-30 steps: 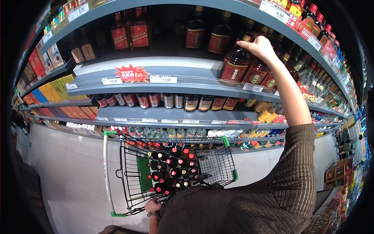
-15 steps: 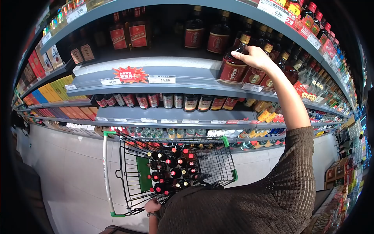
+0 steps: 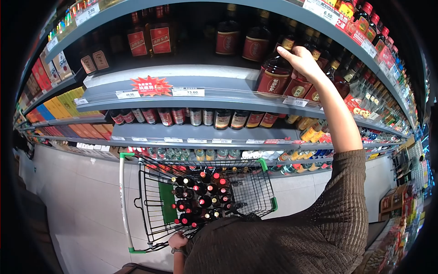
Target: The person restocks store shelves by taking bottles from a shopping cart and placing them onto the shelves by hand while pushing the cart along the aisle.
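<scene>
The right hand [image 3: 305, 61] is on a dark glass bottle with a red label and a gold neck band [image 3: 275, 69]. Its thumb lies across the bottle at the base of the neck, and the fingers go behind; the grip is narrow, holding this bottle. Compared with half a second ago, the hand sits higher, nearer to the neck, while the bottle keeps its place at the front of the grey metal shelf [image 3: 228, 98]. I judge this as a correction of the hold, with the bottle not yet taken away.

The left hand [image 3: 178, 240] is low, beside the black wire shopping cart with green panel [image 3: 167, 203]; I cannot tell whether it grasps the side. Dark bottles with mostly red caps [image 3: 206, 200] stand inside the cart.
</scene>
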`<state>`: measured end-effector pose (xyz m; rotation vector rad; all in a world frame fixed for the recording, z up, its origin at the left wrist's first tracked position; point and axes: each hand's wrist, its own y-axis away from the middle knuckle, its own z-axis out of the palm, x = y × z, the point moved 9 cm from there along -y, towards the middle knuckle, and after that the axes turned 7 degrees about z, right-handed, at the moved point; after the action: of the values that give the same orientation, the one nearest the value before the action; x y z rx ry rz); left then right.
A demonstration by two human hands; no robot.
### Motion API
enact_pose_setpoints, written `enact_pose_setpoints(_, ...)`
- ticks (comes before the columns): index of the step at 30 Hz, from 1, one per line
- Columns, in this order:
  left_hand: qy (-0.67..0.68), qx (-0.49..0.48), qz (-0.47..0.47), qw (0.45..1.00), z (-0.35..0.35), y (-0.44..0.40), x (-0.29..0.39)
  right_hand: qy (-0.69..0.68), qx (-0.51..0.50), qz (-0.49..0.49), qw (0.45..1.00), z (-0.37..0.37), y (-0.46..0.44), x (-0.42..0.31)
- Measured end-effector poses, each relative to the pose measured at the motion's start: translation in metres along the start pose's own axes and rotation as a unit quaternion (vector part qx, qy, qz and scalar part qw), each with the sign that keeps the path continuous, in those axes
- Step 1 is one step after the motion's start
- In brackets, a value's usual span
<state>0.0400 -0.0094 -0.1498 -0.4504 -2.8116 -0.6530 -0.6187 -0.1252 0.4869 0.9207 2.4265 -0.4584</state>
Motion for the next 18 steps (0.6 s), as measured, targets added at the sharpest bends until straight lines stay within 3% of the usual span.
enact_pose_setpoints(7,0.005,-0.013,-0.002,1.000,0.002,-0.001,-0.001,-0.035,-0.013,0.005,0.999,0.007,-0.006,0.008)
enact_pose_setpoints(11,0.000,-0.040,-0.020,0.999,0.009,-0.001,-0.006,-0.040,0.035,0.005,0.999,0.005,0.001,0.006)
enact_pose_setpoints(12,-0.013,-0.015,-0.007,1.000,0.010,-0.001,-0.005,0.053,0.152,-0.081,0.984,-0.008,0.013,-0.005)
enact_pose_setpoints(13,0.005,-0.022,-0.011,1.000,-0.001,0.002,0.002,0.161,0.283,-0.185,0.927,-0.015,0.026,-0.013)
enact_pose_setpoints(14,0.001,-0.016,-0.016,1.000,-0.003,0.002,0.003,0.123,0.397,-0.272,0.868,-0.017,0.065,-0.028)
enact_pose_setpoints(17,0.027,-0.005,-0.021,0.999,-0.014,0.004,0.010,-0.018,0.361,-0.332,0.871,0.020,0.132,-0.027)
enact_pose_setpoints(18,0.025,-0.003,-0.018,1.000,-0.015,0.004,0.011,-0.097,0.304,-0.342,0.884,0.044,0.146,-0.014)
